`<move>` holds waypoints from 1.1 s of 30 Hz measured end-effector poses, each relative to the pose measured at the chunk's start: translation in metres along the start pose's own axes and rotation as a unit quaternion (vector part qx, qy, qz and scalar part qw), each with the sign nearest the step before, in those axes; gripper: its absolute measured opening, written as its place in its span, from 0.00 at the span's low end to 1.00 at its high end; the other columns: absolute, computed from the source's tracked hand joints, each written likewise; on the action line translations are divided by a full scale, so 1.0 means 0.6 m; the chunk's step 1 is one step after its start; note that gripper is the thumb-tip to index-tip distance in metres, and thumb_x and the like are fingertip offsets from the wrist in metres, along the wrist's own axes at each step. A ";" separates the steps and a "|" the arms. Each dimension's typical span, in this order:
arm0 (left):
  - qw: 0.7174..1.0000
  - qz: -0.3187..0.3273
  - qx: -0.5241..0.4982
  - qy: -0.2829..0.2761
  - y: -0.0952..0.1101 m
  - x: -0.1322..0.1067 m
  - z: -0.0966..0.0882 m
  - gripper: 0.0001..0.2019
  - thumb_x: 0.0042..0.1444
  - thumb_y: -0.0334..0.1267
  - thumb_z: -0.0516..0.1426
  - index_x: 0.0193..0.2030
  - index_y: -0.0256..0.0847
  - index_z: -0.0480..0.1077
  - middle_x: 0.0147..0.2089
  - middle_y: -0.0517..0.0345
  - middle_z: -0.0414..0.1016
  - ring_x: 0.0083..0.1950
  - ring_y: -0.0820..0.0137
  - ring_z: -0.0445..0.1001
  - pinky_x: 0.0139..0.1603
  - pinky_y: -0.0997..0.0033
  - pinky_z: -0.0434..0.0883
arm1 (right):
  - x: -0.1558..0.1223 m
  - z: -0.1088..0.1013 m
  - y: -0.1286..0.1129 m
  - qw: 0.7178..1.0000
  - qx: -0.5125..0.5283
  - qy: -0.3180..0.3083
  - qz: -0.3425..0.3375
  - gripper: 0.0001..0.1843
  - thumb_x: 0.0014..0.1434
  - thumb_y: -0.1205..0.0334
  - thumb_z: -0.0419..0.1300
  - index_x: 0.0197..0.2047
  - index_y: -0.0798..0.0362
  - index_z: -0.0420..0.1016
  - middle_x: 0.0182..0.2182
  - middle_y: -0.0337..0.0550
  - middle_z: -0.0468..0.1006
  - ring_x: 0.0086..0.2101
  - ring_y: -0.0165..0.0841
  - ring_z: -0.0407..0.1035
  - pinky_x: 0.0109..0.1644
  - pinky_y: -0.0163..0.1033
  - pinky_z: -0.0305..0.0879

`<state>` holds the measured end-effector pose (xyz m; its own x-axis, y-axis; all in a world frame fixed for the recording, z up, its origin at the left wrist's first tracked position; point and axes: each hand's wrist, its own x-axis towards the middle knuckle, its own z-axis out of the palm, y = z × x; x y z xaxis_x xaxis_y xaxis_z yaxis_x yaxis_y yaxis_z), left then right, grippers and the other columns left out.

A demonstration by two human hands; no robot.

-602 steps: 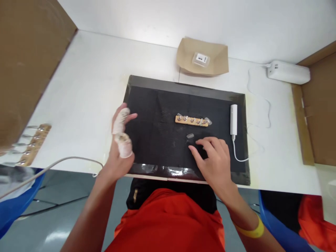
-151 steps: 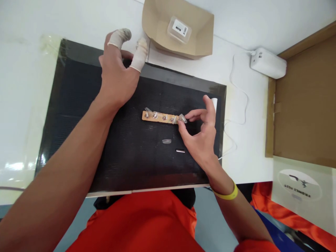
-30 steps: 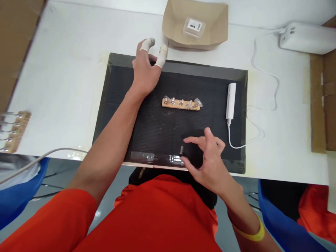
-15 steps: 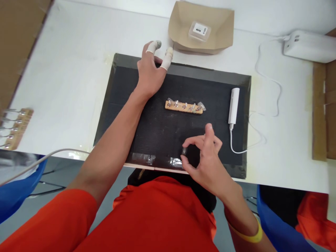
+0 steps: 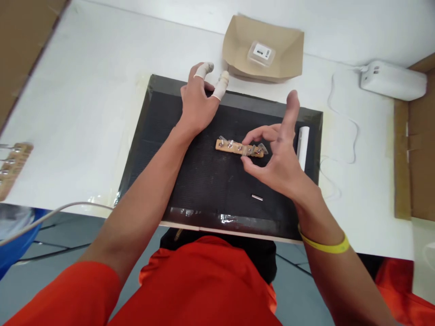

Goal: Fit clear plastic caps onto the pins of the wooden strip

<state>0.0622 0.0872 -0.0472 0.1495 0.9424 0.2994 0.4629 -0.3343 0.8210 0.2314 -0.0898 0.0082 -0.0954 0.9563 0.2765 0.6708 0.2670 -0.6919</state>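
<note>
My left hand (image 5: 200,102) is at the black mat's far edge, beside the cardboard tray. White finger cots cover its thumb and index finger, which are spread with nothing visible between them. My right hand (image 5: 275,151) pinches a small clear cylinder-like piece (image 5: 244,151) between thumb and index finger, with another finger stretched upward. That piece is over a narrow wooden strip (image 5: 227,146) bearing a row of small metal fittings and clear bits; whether it touches the strip I cannot tell. Nearer to me, a short shiny metal pin (image 5: 257,197) lies on the black mat (image 5: 204,190).
Beyond the mat, the cardboard tray (image 5: 288,59) holds a clear labelled box (image 5: 261,53). A white stick-shaped device (image 5: 303,147) is partly behind my right hand. A white power block (image 5: 392,80) with a cable stands far right. Another wooden piece with metal fittings (image 5: 15,165) lies far left.
My right hand has moved away from me, from the mat's near edge to the wooden strip, with the clear piece still pinched. The metal pin now shows. My left hand stays by the tray.
</note>
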 end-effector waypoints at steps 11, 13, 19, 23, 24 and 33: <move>1.000 -0.013 -0.008 -0.015 0.021 -0.008 -0.008 0.18 0.66 0.58 0.61 0.57 0.56 0.69 0.70 0.60 0.69 0.50 0.58 0.79 0.67 0.52 0.66 | 0.017 0.005 0.023 0.999 0.033 -0.040 0.008 0.65 0.60 0.60 0.65 0.79 0.35 0.17 0.42 0.35 0.82 0.46 0.42 0.74 0.58 0.57 0.70; 1.000 -0.019 -0.014 -0.014 0.023 -0.008 -0.008 0.18 0.65 0.57 0.61 0.57 0.55 0.69 0.71 0.59 0.69 0.50 0.59 0.78 0.68 0.52 0.65 | 0.016 0.003 0.024 0.999 0.023 -0.046 0.017 0.65 0.61 0.59 0.65 0.79 0.37 0.15 0.43 0.36 0.82 0.46 0.43 0.74 0.59 0.58 0.70; 0.999 -0.028 -0.036 -0.009 0.022 -0.008 -0.007 0.16 0.63 0.55 0.64 0.54 0.56 0.70 0.70 0.62 0.70 0.49 0.58 0.77 0.72 0.49 0.61 | 0.014 0.002 0.019 0.999 0.013 -0.039 0.036 0.63 0.63 0.56 0.63 0.77 0.38 0.12 0.43 0.37 0.84 0.47 0.43 0.74 0.60 0.58 0.69; 0.999 -0.020 -0.024 -0.009 0.023 -0.008 -0.007 0.16 0.64 0.57 0.63 0.53 0.56 0.70 0.70 0.62 0.70 0.49 0.57 0.78 0.68 0.50 0.64 | 0.009 0.001 0.018 0.998 0.012 -0.037 0.051 0.63 0.63 0.55 0.64 0.78 0.39 0.13 0.44 0.38 0.84 0.48 0.44 0.73 0.60 0.58 0.69; 1.000 -0.019 -0.019 -0.011 0.025 -0.008 -0.008 0.16 0.64 0.57 0.63 0.53 0.56 0.70 0.69 0.61 0.71 0.49 0.57 0.78 0.68 0.50 0.64 | 0.008 0.000 0.018 0.998 0.012 -0.035 0.054 0.64 0.63 0.55 0.65 0.78 0.39 0.13 0.44 0.38 0.84 0.48 0.44 0.74 0.61 0.59 0.69; 1.000 -0.015 -0.005 -0.004 0.030 -0.009 -0.009 0.10 0.65 0.52 0.61 0.49 0.56 0.73 0.68 0.59 0.72 0.49 0.58 0.79 0.66 0.49 0.69 | 0.002 0.000 0.020 0.999 0.013 -0.020 0.046 0.63 0.62 0.55 0.67 0.80 0.39 0.20 0.45 0.39 0.84 0.48 0.46 0.74 0.64 0.64 0.66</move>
<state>0.0649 0.0761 -0.0313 0.1433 0.9519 0.2707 0.4594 -0.3063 0.8338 0.2396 -0.0852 0.0003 -0.0637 0.9809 0.1837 0.6582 0.1796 -0.7311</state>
